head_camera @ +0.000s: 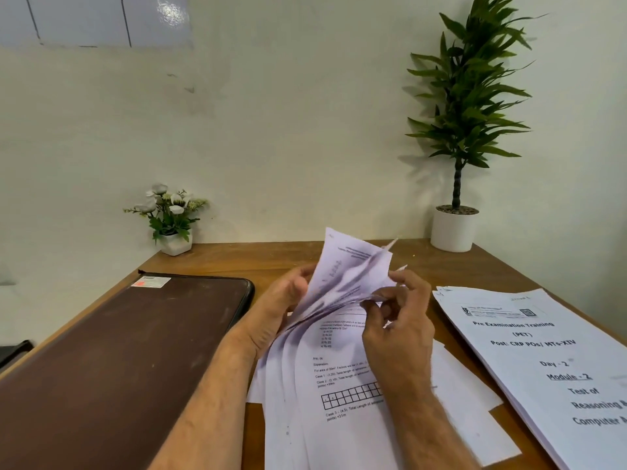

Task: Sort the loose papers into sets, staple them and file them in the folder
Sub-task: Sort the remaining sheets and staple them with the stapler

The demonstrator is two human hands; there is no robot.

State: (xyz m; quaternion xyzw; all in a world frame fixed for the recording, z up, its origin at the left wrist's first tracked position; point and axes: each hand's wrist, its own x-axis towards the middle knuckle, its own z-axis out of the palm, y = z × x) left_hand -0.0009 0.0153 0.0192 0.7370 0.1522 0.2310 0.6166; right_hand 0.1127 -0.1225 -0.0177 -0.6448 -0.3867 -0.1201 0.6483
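A stack of loose printed papers (339, 378) lies on the wooden desk in front of me, its far ends bent upward and fanned. My left hand (285, 300) grips the lifted sheets from the left side. My right hand (397, 317) pinches the corner of a few sheets at the right edge of the fan. A second, thick paper set (543, 361) with a printed title page lies to the right. A closed dark brown folder (118, 361) lies flat on the left. No stapler is in view.
The wooden desk (424, 266) meets a white wall. A small white pot of white flowers (169, 218) stands at the back left, and a tall green plant in a white pot (454, 228) at the back right. More loose sheets (475, 429) lie under my right forearm.
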